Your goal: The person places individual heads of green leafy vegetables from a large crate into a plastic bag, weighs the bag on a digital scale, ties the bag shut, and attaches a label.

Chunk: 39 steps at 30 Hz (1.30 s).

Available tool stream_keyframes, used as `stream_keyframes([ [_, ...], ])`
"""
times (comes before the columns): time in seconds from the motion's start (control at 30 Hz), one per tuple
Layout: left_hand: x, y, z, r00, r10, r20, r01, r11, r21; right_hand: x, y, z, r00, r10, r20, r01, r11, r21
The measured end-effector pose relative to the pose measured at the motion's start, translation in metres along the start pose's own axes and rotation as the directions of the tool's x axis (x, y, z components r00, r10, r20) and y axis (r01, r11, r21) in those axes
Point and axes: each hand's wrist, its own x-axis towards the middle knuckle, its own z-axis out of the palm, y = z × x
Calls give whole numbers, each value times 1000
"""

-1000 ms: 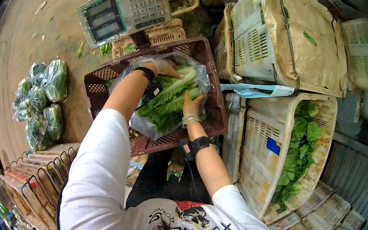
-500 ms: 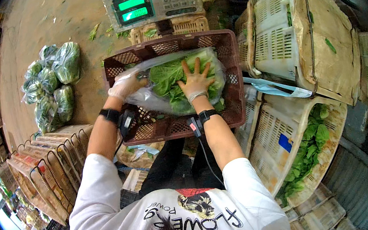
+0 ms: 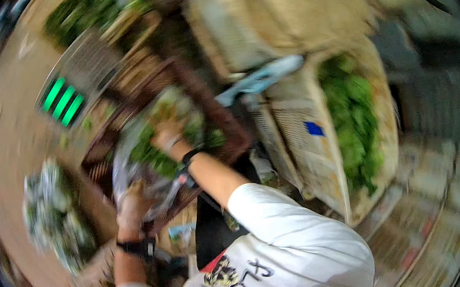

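A clear plastic bag (image 3: 123,162) with leafy greens (image 3: 141,148) in it lies in a dark red-brown mesh crate (image 3: 226,121). My right hand (image 3: 166,133), in a thin see-through glove, rests on the greens with its fingers spread. At the bag's near end, my left hand (image 3: 133,206) is closed on the plastic; motion smears its fingers. Both wrists wear black bands with small devices. Beyond the crate stands a digital scale display (image 3: 83,69) with green lit panels. The whole picture is blurred.
Bagged green vegetables (image 3: 58,216) lie on the floor at left. To the right, a tilted white crate (image 3: 312,162) holds loose leafy greens (image 3: 351,123). Behind it is a crate under a tan cover (image 3: 282,5), with a light blue strip (image 3: 262,79) nearby. More crates (image 3: 414,195) are at lower right.
My view has swung to the right, so the crate and scale now appear tilted and further left. My right hand stays on the greens, my left at the bag's end.
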Motion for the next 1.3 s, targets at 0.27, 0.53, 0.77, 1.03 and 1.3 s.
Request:
stream_keyframes([
  [0.27,40,28,3,987,-138,84,148,980,-133,-78,39,-71,985,-173,4,166,949,269],
  [0.53,56,197,-90,944,245,220,-9,687,-726,-246,259,-184,837,207,-506,211,731,649],
  [0.77,178,456,-115,776,572,266,-298,704,-644,-351,545,-181,195,874,-445,-246,483,840],
  [1.03,359,669,-6,818,553,157,-517,827,-223,-303,674,-205,239,951,197,-731,43,681],
  [1.3,393,755,86,874,449,184,-455,890,-11,-306,679,-199,248,965,81,-849,176,497],
])
